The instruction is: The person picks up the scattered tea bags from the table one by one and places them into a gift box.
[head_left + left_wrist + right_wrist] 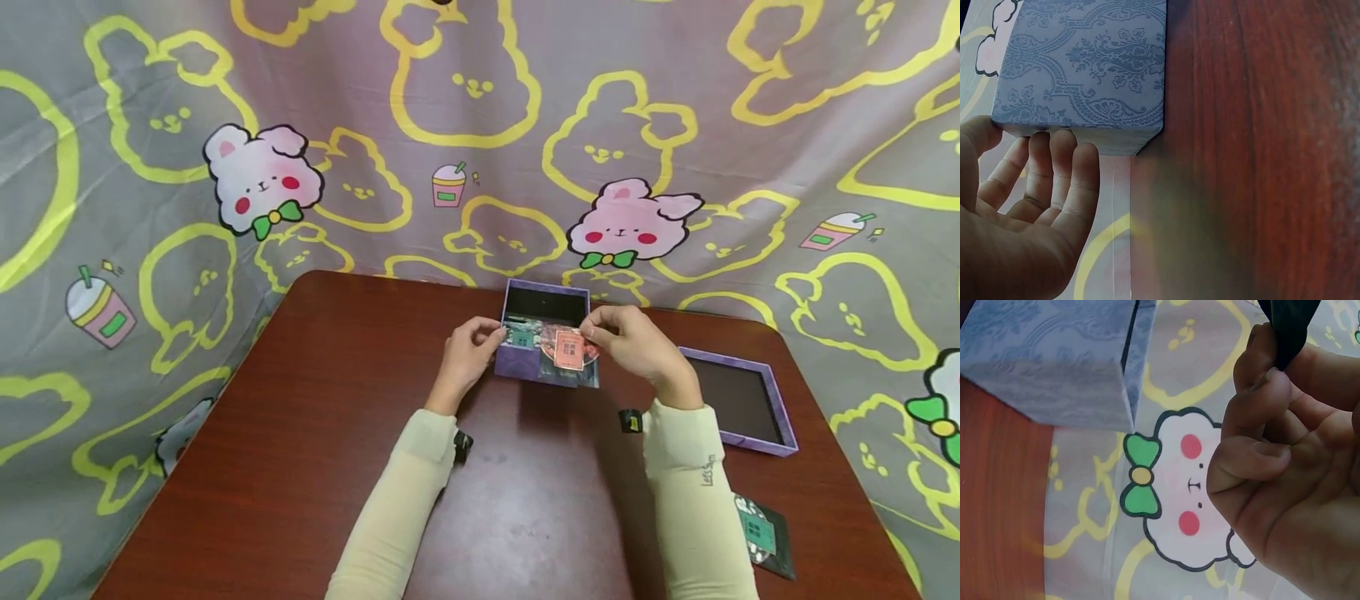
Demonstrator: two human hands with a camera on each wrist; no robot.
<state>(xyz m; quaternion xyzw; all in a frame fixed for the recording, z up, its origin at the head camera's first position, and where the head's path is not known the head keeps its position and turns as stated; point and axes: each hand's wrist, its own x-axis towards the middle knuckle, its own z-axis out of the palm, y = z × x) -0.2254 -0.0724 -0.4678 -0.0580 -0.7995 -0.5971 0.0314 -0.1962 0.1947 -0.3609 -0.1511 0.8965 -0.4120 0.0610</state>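
A patterned purple box [516,365] stands near the back of the table, its inside dark. My left hand [467,354] grips the box's left side, thumb at one edge and fingers against the wall; the left wrist view shows the box's embossed side [1085,62] by the fingertips. Between thumb and curled fingers, my right hand [633,346] pinches the corner of a flat packet with a red label [569,351], held over the box's front right. Only the packet's dark corner [1288,328] shows in the right wrist view. Beside it, a green-labelled packet [521,338] lies at the box, partly covered.
The shallow purple lid [738,398], dark inside, lies on the table at right. Nearer, a dark packet with a green label [761,533] lies partly behind the right sleeve. A curtain with rabbit drawings [472,108] hangs close behind the brown table [315,400].
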